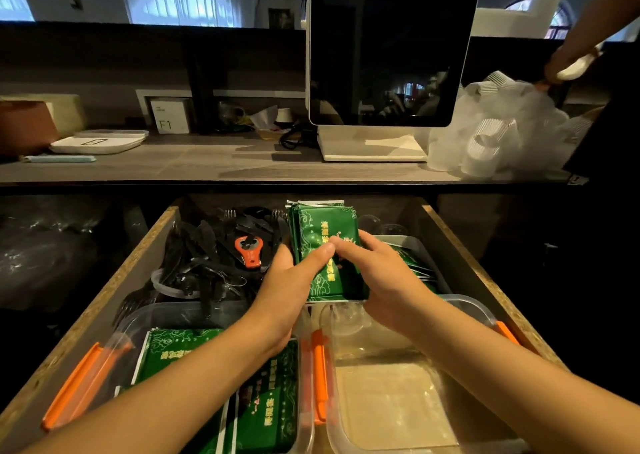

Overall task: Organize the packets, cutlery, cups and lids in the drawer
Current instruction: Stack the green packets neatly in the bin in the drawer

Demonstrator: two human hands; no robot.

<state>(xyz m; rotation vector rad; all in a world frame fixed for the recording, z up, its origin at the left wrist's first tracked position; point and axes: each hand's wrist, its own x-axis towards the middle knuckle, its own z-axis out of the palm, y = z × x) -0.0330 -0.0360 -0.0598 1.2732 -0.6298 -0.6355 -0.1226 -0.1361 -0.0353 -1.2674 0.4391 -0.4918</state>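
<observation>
Both hands meet over the middle of the open drawer (460, 242) and hold one stack of green packets (325, 245) between them. The left hand (294, 277) grips the stack's left edge, its thumb lying across the top packet, its fingers (282, 259) curled down the side. The right hand (377, 273) clamps the right edge, its fingers (346, 245) bent over the top face so that the two thumbs nearly touch.

Left of the left fingers lies a heap of black plastic cutlery (204, 256) with a red bottle opener (250, 251) on top. Below the left wrist sits a clear box with orange clips (86, 377), holding more green packets (180, 353). Below the right wrist stands a second clear box (391, 401) with clear lids at its far end. Just right of the right fingers a tray (419, 245) holds a few more packets.

Beyond the drawer, on the table (207, 166), stand a dark screen (388, 55) and a bag of paper cups (495, 131), which another person's hand (568, 65) holds by the top.
</observation>
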